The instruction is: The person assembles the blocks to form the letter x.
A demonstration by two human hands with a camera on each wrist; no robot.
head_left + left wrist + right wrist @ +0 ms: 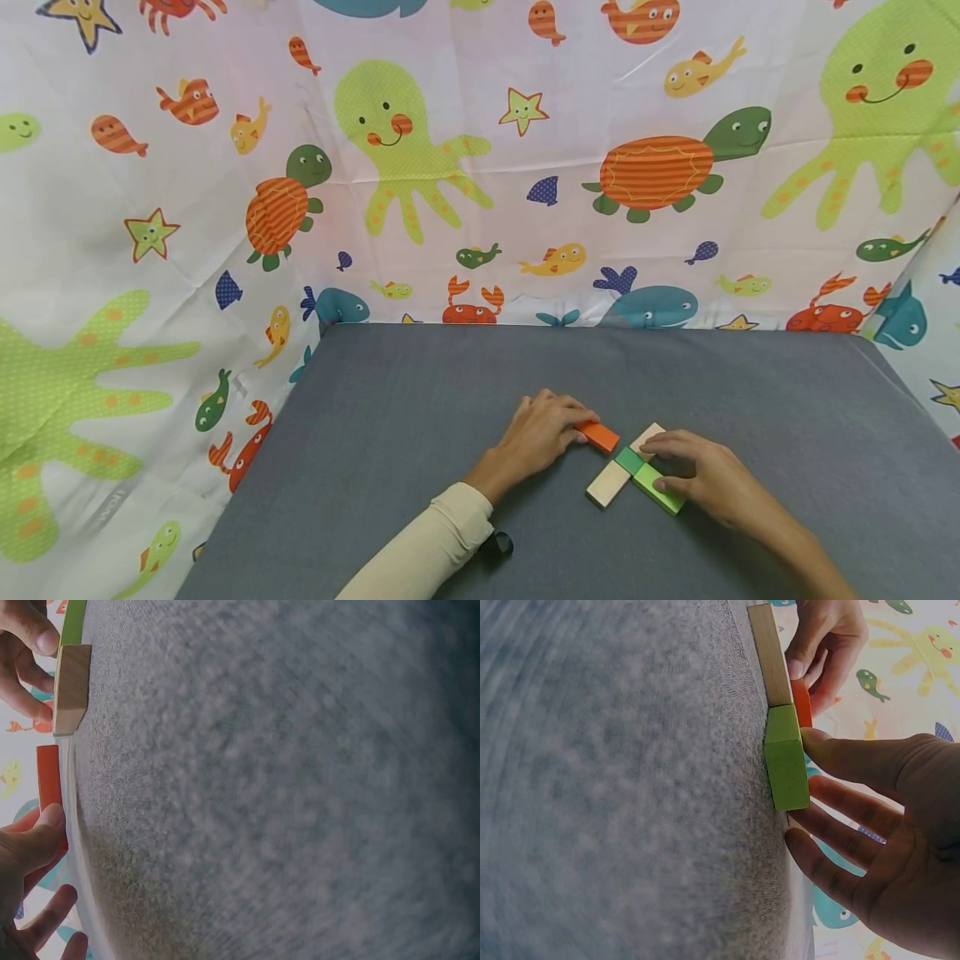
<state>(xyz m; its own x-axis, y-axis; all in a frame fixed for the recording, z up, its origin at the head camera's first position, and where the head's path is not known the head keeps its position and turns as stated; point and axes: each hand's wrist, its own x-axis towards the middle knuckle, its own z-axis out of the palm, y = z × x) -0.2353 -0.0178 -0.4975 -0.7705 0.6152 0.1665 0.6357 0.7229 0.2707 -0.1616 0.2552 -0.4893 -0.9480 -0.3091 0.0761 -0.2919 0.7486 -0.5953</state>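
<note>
My left hand [542, 437] pinches one end of an orange block [602, 438] between thumb and fingers. The block's free end points at a small dark green block [631, 463]. Around that green block, a light green block [658, 488] and two plain wooden blocks, a near one [608, 483] and a far one [647, 437], form a cross with one arm open. My right hand [712, 477] has its thumb at the light green block and fingertips at the far wooden block. In the right wrist view, its fingers are spread and fairly straight.
The blocks lie on a grey cloth-covered table [420, 392]. A small black object [497, 547] sits beside the left sleeve [431, 542]. Behind and at the sides hangs a curtain [465, 75] printed with sea animals.
</note>
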